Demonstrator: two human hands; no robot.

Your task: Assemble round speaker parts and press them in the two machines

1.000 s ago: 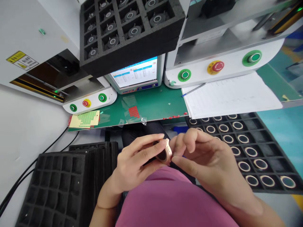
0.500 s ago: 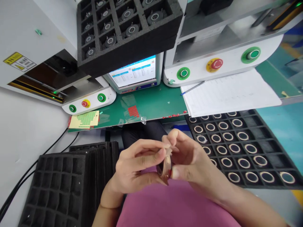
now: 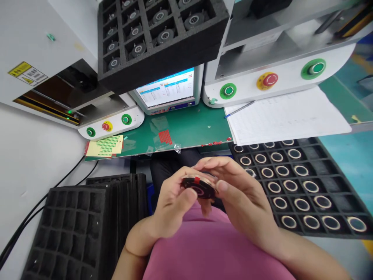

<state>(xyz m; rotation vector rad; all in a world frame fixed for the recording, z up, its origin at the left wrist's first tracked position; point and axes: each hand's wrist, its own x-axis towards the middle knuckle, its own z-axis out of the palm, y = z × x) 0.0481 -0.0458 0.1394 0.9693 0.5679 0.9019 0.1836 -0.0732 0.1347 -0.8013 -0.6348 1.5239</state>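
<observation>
In front of my chest, both hands are on a round black part (image 3: 207, 189) with a copper-coloured rim. A small red sticker (image 3: 197, 180) sits on its upper edge, and a ring shows at the centre of its dark face. My left hand (image 3: 173, 204) grips the left side, thumb across the face and fingers behind. On the other side, my right hand (image 3: 243, 198) holds the rim with its thumb at the right edge. Most of the right fingers are hidden behind the part.
A black foam tray (image 3: 329, 175) of gold-rimmed round parts lies at right. Foam trays (image 3: 72, 225) stand at left. Papers (image 3: 285, 116), a pen (image 3: 240, 109) and red stickers (image 3: 165, 137) lie on the green bench (image 3: 192, 122). Another loaded foam tray (image 3: 163, 64) sits above the monitor (image 3: 169, 91).
The round part has turned from edge-on to show its dark face and red sticker. My right fingers have moved from its top edge to behind it, and my left thumb now lies across the face.
</observation>
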